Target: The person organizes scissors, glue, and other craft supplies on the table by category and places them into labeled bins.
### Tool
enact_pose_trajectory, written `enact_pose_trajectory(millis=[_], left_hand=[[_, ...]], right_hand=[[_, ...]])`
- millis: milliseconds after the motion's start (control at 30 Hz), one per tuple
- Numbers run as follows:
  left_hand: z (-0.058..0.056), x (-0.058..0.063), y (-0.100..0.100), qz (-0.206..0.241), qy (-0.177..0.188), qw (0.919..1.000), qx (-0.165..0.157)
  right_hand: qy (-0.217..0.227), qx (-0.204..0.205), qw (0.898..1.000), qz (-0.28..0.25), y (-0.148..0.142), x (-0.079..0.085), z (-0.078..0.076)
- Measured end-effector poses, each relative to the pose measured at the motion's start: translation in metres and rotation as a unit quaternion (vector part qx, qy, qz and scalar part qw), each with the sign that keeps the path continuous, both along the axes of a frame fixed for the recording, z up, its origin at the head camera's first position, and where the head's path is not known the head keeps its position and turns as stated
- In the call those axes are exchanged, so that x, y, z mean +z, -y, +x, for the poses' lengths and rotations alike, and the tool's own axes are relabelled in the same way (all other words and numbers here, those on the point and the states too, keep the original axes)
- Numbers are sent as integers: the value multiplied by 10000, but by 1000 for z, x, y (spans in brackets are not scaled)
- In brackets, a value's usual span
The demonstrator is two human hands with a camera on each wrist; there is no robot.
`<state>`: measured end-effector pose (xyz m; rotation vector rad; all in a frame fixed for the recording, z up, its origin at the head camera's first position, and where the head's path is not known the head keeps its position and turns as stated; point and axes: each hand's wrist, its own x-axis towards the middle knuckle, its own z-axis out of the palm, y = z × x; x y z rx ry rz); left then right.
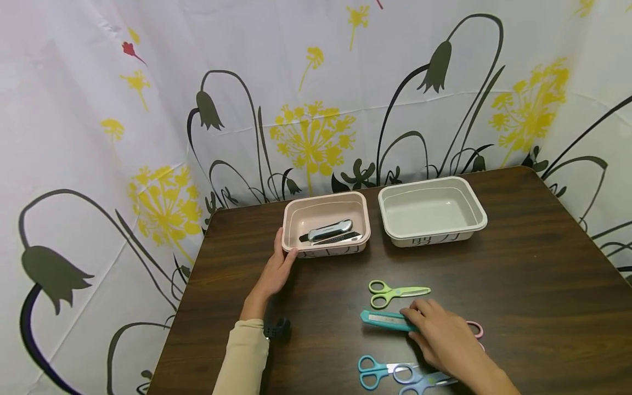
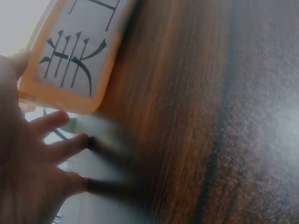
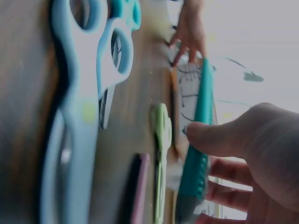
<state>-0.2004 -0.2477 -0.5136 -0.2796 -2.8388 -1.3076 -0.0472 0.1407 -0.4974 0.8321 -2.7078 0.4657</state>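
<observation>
My right hand point(image 1: 446, 334) holds a teal utility knife point(image 1: 390, 320) between thumb and fingers, over the table in front of the bins. The right wrist view shows the knife's teal body point(image 3: 201, 107) and its dark grey end. My left hand point(image 1: 274, 274) touches the front left corner of a pale pink bin point(image 1: 323, 204), thumb on the front rim. Its other fingers spread out straight in the left wrist view, beside the bin's labelled side point(image 2: 70, 60). Inside that bin lie a silver-and-black utility knife point(image 1: 326, 230) and a slim dark cutter point(image 1: 340, 238).
A pale grey-green bin point(image 1: 429, 211) stands to the right. Green scissors point(image 1: 392, 292), teal scissors point(image 1: 377, 370) and light blue scissors point(image 1: 422, 379) lie on the brown table point(image 1: 553, 285). Pink scissors point(image 1: 475, 328) are partly hidden behind my right hand. A flowered curtain point(image 1: 296, 66) hangs behind.
</observation>
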Motion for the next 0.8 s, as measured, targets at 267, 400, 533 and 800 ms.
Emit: enact_pose_trajectory(millis=[267, 400, 533, 800], left_hand=[[1, 2, -1, -60, 104, 9999, 80], [0, 2, -3, -6, 51, 10000, 22], [0, 1, -3, 7, 26, 10000, -9], [-1, 0, -2, 34, -47, 10000, 2]], right_hand=[[-346, -34, 9990, -287, 10, 16, -39], [-470, -35, 9977, -496, 14, 18, -58], [-559, -31, 9958, -723, 21, 18, -74], [-785, -43, 9941, -742, 40, 25, -109]])
